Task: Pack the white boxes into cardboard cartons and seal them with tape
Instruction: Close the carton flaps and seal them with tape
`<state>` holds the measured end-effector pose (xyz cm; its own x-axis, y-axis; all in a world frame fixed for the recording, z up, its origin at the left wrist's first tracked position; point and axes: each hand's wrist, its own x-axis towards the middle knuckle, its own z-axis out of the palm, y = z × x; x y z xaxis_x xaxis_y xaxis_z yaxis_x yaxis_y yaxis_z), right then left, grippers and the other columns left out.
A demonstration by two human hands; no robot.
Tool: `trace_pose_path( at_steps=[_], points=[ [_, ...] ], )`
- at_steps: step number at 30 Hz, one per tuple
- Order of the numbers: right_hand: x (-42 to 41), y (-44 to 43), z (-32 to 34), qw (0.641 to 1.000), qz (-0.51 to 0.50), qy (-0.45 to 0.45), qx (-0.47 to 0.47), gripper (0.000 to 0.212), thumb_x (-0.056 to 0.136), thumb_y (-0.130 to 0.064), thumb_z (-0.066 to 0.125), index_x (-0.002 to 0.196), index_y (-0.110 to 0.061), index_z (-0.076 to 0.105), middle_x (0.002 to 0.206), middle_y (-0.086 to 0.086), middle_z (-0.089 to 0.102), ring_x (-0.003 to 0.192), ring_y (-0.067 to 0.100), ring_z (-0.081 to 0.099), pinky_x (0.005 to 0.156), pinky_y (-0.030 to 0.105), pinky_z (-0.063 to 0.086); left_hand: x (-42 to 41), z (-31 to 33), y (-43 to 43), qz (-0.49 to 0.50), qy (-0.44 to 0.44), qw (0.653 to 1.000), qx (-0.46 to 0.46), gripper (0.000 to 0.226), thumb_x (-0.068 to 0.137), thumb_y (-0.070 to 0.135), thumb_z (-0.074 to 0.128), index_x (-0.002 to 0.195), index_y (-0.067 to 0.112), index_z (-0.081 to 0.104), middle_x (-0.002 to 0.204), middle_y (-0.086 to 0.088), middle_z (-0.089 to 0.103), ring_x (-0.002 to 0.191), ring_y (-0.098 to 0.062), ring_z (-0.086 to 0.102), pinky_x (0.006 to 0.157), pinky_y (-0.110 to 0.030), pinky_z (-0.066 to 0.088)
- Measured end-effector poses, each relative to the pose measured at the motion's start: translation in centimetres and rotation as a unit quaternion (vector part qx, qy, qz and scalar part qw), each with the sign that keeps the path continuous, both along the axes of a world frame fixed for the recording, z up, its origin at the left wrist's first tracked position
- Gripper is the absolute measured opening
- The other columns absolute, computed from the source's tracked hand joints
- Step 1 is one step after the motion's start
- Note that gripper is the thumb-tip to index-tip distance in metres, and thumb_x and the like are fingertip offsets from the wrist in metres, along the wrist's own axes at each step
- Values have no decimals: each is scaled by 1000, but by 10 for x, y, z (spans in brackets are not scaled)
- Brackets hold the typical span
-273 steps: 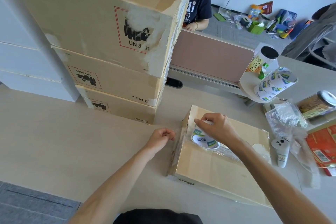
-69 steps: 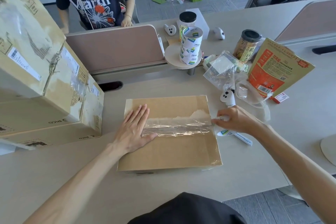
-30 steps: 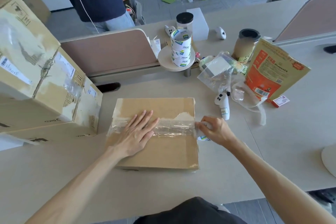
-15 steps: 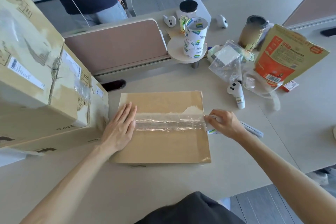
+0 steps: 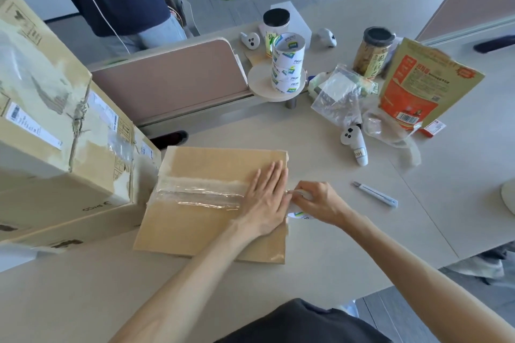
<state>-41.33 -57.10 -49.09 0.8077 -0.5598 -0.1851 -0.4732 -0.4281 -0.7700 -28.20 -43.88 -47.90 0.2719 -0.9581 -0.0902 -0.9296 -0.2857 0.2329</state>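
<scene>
A flat cardboard carton [image 5: 200,231] lies on the desk in front of me with a strip of clear tape [image 5: 195,195] across its top seam. My left hand [image 5: 264,200] lies flat with straight fingers on the right end of that strip, at the carton's right edge. Just beyond the edge, my right hand [image 5: 317,203] grips a roll of clear tape [image 5: 299,214], mostly hidden under the fingers. No white boxes show inside the closed carton.
Taped cartons [image 5: 55,147] are stacked at left. A white utility knife [image 5: 374,194] lies right of my hands. Behind are stacked tape rolls [image 5: 287,64] on a round stand, a white controller [image 5: 354,142], plastic bags, jars and an orange pouch [image 5: 418,86]. A person stands beyond the divider.
My left hand has slid along the tape from the carton's left end to its right edge. The right hand stays at that edge with the roll.
</scene>
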Motion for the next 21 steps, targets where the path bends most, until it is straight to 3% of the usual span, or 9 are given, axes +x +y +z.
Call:
trace_pose_path(
  at_steps=[4,7,9,12,15,18,21],
  points=[
    [-14,-29,4,996,55,-10,64,20,91,-37,63,81,-19,64,76,-2,63,69,10,52,62,22,41,-7,1,-1,39,-18,999,-18,61,99,42,10,154,15,10,160,4,-1,149,-11,0,120,-39,4],
    [-25,-42,2,990,118,-10,77,42,97,-33,57,67,-6,47,61,-4,41,58,8,33,55,22,30,-12,-3,3,81,-45,996,-5,57,101,40,18,154,22,15,161,-3,7,149,-17,5,119,-41,4],
    [-29,-47,3,987,138,-44,64,49,100,-35,54,63,-7,37,58,-5,32,55,10,27,53,23,26,-15,-4,2,98,-60,993,15,57,102,46,13,155,26,13,162,-5,6,149,-20,5,120,-40,1],
    [-31,-53,11,981,177,-78,-6,49,98,-44,53,62,-15,37,51,-4,32,51,17,28,49,24,26,-13,-2,1,100,-66,992,47,61,96,57,-8,153,35,-3,162,0,-8,150,-16,-7,121,-40,-1],
    [-40,-64,11,975,191,-31,-110,51,94,-49,57,61,-20,32,51,-6,36,52,24,34,50,29,25,-17,2,-4,110,-67,989,66,59,96,58,-6,151,37,-9,161,3,-13,149,-13,-13,121,-39,-3],
    [-48,-64,-9,989,139,-5,-59,48,91,-50,60,62,-18,40,52,-6,45,59,29,40,56,28,31,-23,6,-10,128,-58,987,73,61,94,56,5,150,36,-8,161,3,-16,148,-13,-16,122,-40,-4],
    [-42,-52,-26,993,117,3,2,46,89,-50,62,62,-17,46,52,-6,44,57,27,42,54,29,31,-25,9,-10,136,-50,986,82,76,86,66,15,150,34,-11,158,4,-24,146,-13,-23,119,-34,-15]
  ],
)
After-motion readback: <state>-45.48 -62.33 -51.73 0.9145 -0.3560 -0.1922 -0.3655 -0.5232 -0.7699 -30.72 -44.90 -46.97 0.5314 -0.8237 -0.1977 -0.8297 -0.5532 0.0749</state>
